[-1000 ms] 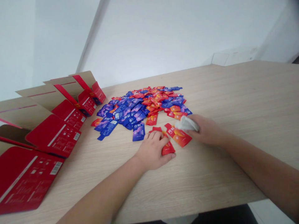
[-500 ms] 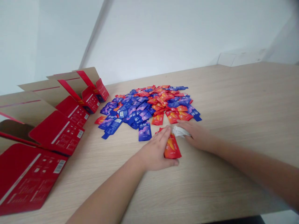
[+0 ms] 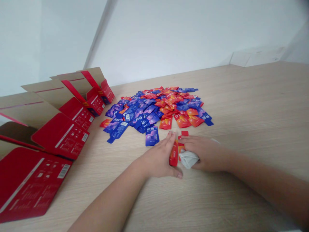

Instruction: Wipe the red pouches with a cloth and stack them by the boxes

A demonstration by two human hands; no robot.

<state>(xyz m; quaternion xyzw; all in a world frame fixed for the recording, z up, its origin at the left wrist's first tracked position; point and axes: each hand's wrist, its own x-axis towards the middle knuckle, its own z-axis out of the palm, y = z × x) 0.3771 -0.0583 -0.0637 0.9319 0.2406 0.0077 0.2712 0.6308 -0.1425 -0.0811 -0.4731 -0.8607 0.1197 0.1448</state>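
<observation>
A red-and-orange sachet (image 3: 173,155) sits narrow side up against the palm of my left hand (image 3: 156,159). The fingers of that hand curve round its far end and the thumb lies by its near end. My right hand (image 3: 207,154) is closed round a crumpled white cloth or tissue (image 3: 189,159). Its fingertips reach over a second red sachet (image 3: 181,149), partly hidden under them. Just beyond my left hand, a single blue-purple sachet (image 3: 152,136) lies flat on the table.
A broad heap of blue and red sachets (image 3: 149,111) spreads across the table (image 3: 241,106) ahead. Several open red cartons (image 3: 33,183) stand in a row along the left, flaps raised. Behind the table is a white wall (image 3: 181,42), with a white box-like panel (image 3: 256,57) at the back right.
My right hand has come nearer to me with the white cloth, over a red sachet. The sachet at my left hand showed its broad face before and now looks narrow.
</observation>
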